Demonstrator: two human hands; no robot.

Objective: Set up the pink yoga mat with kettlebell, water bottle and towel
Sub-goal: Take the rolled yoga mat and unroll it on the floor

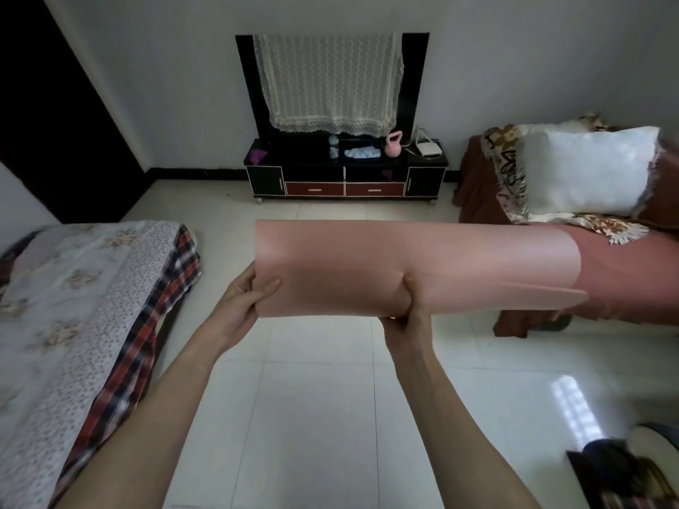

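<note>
Both bare arms reach forward over the pale tiled floor (316, 416), and between them they hold the pink yoga mat (415, 268) in the air, partly curled, its length running sideways from the centre of view out toward 3 o'clock. The left hand (244, 301) pinches the mat's left edge, thumb on the near face and the other fingers hidden behind it. The right hand (409, 310) is clenched on the lower edge near the middle, where the sheet dimples around the thumb. The mat's far right end passes in front of a reddish covered sofa (632, 273) at 3 o'clock, which carries a white pillow (588, 170) and a patterned throw (510, 170). At 12 o'clock, against the far wall, stands a black TV cabinet (345, 178) whose top serves as the surface for the other task items — the pink kettlebell (393, 144) stands upright toward its right, the water bottle (333, 146) is upright to the left of centre, and between them lies a pale crumpled cloth that looks like the towel (362, 153). A white box-like device (430, 148) sits just right of the kettlebell, and a lace cloth (330, 82) hangs over the dark screen above. At 9 o'clock a bed (73, 325) with a floral cover and a plaid blanket (147, 325) runs along the left side.
</note>
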